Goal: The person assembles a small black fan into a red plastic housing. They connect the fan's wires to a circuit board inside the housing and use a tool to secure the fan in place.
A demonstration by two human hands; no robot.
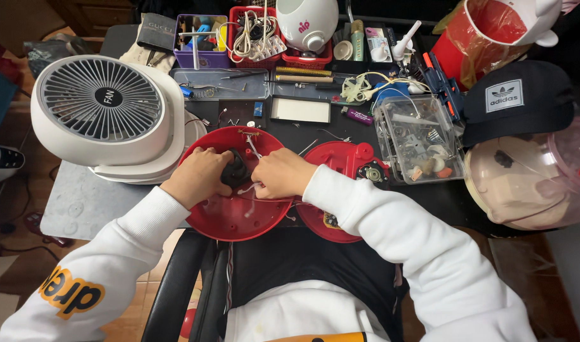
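The red round shell (239, 212) lies at the near edge of the dark table (81, 202), just in front of the person's body, with its open side up. Inside it sits a small black part (234, 172), near the middle, and thin white wires (252, 190) run across the red surface beside it. Both arms come from below in white sleeves and bend inward, so the two hands meet over the shell. The left hand (198, 174) is curled, knuckles up, and its fingers press on the left side of the black part. The right hand (282, 174) is also curled, its fingers closed toward the black part and the wires; I cannot tell exactly which of them it pinches. The two hands are very close, with only the black part between them.

Just right of the shell, partly under the right forearm, lies a second red piece (344, 161) with a small round motor part on it. To the left stands a white fan (103, 111), tilted upward. Further right is a clear plastic box (420, 136) with small parts. At the far edge are a purple basket (201, 35), a red basket (258, 35) with cables, and a black cap (518, 98).
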